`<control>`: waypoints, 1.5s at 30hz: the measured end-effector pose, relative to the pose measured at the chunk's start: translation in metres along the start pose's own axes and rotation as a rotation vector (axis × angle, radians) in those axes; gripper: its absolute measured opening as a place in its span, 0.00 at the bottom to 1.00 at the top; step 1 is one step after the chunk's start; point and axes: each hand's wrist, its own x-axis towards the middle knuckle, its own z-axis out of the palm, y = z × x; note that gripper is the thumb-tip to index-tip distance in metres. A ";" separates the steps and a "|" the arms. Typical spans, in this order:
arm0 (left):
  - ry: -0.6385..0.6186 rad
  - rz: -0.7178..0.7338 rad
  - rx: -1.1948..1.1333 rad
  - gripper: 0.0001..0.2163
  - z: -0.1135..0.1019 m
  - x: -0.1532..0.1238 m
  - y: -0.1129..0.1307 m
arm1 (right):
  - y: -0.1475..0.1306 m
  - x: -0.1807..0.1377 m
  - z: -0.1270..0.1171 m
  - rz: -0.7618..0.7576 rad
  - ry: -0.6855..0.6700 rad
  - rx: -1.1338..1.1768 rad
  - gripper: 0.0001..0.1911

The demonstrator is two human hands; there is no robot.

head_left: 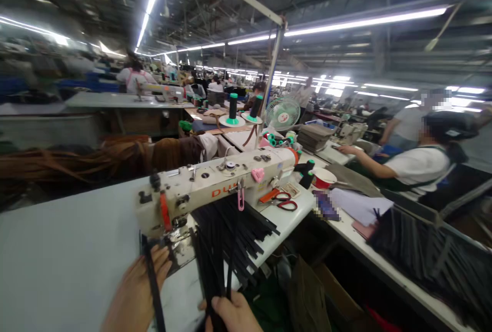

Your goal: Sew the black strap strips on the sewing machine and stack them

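Observation:
A cream sewing machine (215, 186) stands on the white table (57, 250) in front of me. My left hand (134, 291) lies on the table below the needle end, fingers pressed on a single black strap (154, 283) that runs under the presser foot. My right hand (230, 314) is at the bottom edge, closed on a bundle of black straps (223, 240) that fans out under the machine arm.
Red-handled scissors (282, 200) lie by the machine's right end, with a red bowl (323, 177) beyond. Thread cones (232, 109) and a small fan (282, 113) stand behind. A seated co-worker (415, 163) is at the right. Brown material (96, 160) is piled left.

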 end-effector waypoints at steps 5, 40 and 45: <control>-0.001 0.061 0.090 0.18 -0.005 0.002 0.009 | -0.005 -0.013 -0.004 0.012 -0.080 0.062 0.40; -0.121 -0.076 0.082 0.12 -0.022 0.017 0.032 | -0.018 -0.033 0.001 0.019 -0.046 -0.092 0.26; -0.089 -0.112 -0.012 0.10 -0.019 0.015 0.026 | -0.020 -0.033 0.001 0.024 -0.074 -0.056 0.25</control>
